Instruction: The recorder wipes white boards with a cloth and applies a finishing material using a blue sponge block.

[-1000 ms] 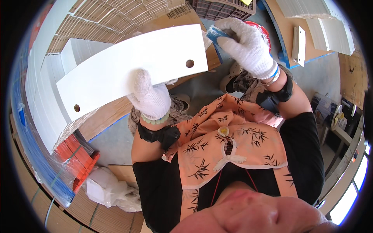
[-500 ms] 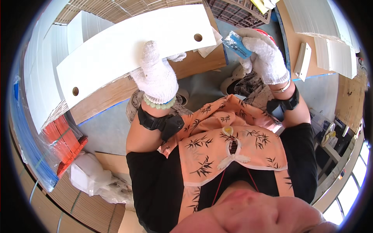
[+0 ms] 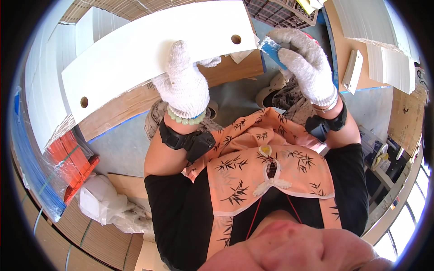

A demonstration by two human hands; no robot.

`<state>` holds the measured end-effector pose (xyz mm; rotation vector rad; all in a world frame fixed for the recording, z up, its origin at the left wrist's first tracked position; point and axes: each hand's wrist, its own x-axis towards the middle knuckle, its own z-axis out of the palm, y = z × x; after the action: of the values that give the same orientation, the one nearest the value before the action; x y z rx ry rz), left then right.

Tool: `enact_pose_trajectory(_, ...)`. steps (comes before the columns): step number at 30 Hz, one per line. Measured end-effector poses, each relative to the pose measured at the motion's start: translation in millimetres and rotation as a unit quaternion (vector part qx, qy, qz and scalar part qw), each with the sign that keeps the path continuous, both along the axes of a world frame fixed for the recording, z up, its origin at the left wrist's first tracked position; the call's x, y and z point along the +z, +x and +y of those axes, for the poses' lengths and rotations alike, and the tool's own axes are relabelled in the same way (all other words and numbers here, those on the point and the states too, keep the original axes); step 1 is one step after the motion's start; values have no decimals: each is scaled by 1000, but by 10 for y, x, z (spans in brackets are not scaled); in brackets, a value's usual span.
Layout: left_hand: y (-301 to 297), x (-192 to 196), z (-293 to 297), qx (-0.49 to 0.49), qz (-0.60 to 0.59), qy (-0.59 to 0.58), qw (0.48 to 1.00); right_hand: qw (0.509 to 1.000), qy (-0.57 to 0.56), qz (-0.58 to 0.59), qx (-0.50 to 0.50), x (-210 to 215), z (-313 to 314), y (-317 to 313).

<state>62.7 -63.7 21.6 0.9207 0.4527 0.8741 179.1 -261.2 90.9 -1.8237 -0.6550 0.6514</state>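
A long white panel [image 3: 135, 58] with a round hole near each end tilts up in front of me. My gloved left hand [image 3: 184, 86] is closed on its near long edge, thumb lying on the white face and fingers behind. In my gloved right hand [image 3: 307, 65] is a small blue block [image 3: 272, 50] with a whitish, worn end, pinched between thumb and fingers. That end is right by the panel's right edge; whether they touch, I cannot tell. A bit of something red shows behind the right hand's fingers.
White panels are stacked at left [image 3: 40, 90] and right [image 3: 384, 58]. A brown board [image 3: 113, 110] lies beneath the held panel. Beyond the right hand stands a plastic crate [image 3: 280, 13]. Orange-red strips [image 3: 70, 153] and clear plastic wrap [image 3: 106, 203] are at lower left.
The panel has risen slightly, its right end shifting right. My right hand has turned a little and brought the blue block against or very close to the panel's right edge.
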Motion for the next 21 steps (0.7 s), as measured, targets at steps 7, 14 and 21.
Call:
enact_pose_trajectory(7, 0, 127, -28, -17, -2, 35, 999, 998, 11, -39, 39, -62, -37, 17)
enact_pose_trajectory(14, -15, 114, -46, -30, -1, 18, 999, 999, 34, -8, 19, -43, -50, 27)
enact_pose_trajectory(21, -13, 123, -79, -24, -4, 4, 1000, 994, 2, -106, -2, -83, -36, -10)
